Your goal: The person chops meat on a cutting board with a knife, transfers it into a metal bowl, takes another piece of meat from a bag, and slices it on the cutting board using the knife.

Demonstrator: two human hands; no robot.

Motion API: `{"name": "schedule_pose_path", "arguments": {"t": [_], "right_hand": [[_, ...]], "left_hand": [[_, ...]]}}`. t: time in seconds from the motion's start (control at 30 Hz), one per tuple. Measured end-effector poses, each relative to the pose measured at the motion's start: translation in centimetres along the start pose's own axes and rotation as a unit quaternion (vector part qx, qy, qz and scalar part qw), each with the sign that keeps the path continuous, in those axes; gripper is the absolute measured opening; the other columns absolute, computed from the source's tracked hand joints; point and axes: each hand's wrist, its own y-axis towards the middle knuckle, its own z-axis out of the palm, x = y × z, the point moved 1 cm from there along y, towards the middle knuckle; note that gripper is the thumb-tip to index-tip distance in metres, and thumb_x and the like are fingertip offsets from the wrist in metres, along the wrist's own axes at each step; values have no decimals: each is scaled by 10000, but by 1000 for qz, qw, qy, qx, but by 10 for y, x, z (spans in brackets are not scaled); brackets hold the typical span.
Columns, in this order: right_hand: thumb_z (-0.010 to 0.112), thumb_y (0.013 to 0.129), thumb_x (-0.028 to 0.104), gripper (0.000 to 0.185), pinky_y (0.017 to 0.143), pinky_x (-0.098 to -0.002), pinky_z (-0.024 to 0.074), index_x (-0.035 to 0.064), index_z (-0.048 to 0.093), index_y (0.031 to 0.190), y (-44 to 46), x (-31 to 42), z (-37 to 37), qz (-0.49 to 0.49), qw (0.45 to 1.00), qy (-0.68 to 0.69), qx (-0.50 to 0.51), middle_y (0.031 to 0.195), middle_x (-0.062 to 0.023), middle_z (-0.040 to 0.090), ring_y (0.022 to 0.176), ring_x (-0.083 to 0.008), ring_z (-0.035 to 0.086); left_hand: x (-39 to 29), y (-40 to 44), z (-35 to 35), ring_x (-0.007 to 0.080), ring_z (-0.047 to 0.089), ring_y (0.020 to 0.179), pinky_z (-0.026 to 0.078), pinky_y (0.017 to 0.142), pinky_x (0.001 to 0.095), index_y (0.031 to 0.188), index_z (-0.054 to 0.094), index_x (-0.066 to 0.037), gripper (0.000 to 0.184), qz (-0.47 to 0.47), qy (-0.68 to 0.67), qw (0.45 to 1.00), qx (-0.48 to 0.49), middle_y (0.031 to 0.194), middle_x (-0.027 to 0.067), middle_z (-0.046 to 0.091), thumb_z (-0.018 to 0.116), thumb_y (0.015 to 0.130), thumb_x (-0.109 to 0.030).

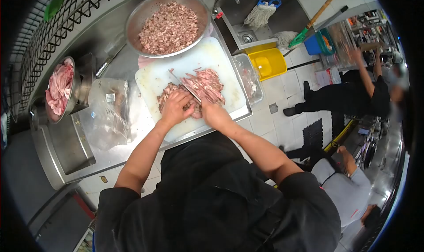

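On the white cutting board (148, 82) lies raw meat, with long strips (205, 82) to the right and smaller chopped pieces (165, 94) to the left. A knife (185, 87) runs slantwise between them, its blade pointing away from me. My right hand (215, 115) is wrapped round its handle, at the near edge of the board. My left hand (176, 107) presses down on the meat just left of the blade, fingers bent and together. Part of the meat is hidden under those fingers.
Behind the board stands a large steel bowl (130, 31) of diced meat. To the left are a plastic bag (106, 119) and a bowl of meat slices (59, 88). A clear container (251, 82) sits at the right edge. Two other people (349, 93) are farther right.
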Motion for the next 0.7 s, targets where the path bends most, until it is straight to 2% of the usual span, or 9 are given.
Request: {"name": "schedule_pose_path", "arguments": {"t": [0.1, 0.17, 0.3, 0.4, 0.47, 0.53, 0.7], "right_hand": [[480, 969, 116, 192, 683, -622, 524, -24, 477, 1100, -3, -8, -10, -32, 999, -4, -14, 742, -315, 662, 730, -510, 671], [486, 956, 108, 179, 688, -620, 525, -20, 482, 1081, -12, -10, -6, -29, 999, -2, -18, 761, -310, 671, 737, -510, 674], [482, 937, 80, 173, 711, -609, 532, -24, 476, 1075, -37, 31, -49, 27, 999, -37, 28, 814, -313, 683, 773, -504, 681], [478, 933, 67, 166, 719, -598, 537, -26, 476, 1071, -56, 38, -47, 55, 995, -45, 70, 834, -314, 685, 797, -497, 685], [478, 933, 63, 161, 720, -593, 538, -26, 478, 1067, -49, 33, -33, 76, 992, -42, 94, 838, -313, 685, 806, -492, 686], [480, 930, 57, 155, 714, -598, 536, -26, 481, 1061, -21, 13, -5, 35, 999, -31, 17, 821, -308, 685, 794, -491, 687], [509, 929, 62, 154, 718, -608, 530, -33, 489, 1048, -18, 29, -33, 3, 1000, 1, -3, 811, -318, 677, 798, -501, 680]], "left_hand": [[1, 8, -12, 325, 629, 1055, 489, 965, 459, 1026, 713, -23, 325, 15, -12, 1000, -2, 1048, 119, 680, 802, 747, -163], [-8, 8, -22, 318, 625, 1066, 491, 958, 453, 1039, 712, -28, 348, 20, 37, 999, -18, 1072, 116, 675, 805, 740, -179], [-3, 4, -18, 315, 621, 1075, 496, 943, 449, 1024, 711, -35, 343, 3, 40, 999, 17, 1082, 112, 669, 802, 734, -191], [2, 2, -11, 309, 609, 1095, 495, 949, 423, 1040, 715, -33, 350, -18, 42, 999, 25, 1102, 95, 671, 785, 758, -226], [2, 0, -9, 313, 634, 1046, 505, 924, 430, 981, 706, -30, 315, -3, 37, 999, -7, 1058, 114, 684, 799, 726, -189], [3, 1, -7, 312, 641, 1031, 509, 917, 426, 971, 707, -28, 309, -4, 22, 1000, -9, 1044, 115, 688, 802, 721, -183], [4, 10, -9, 313, 655, 995, 519, 900, 422, 949, 711, -25, 297, 5, 15, 999, -30, 1012, 121, 694, 810, 708, -167]]}}
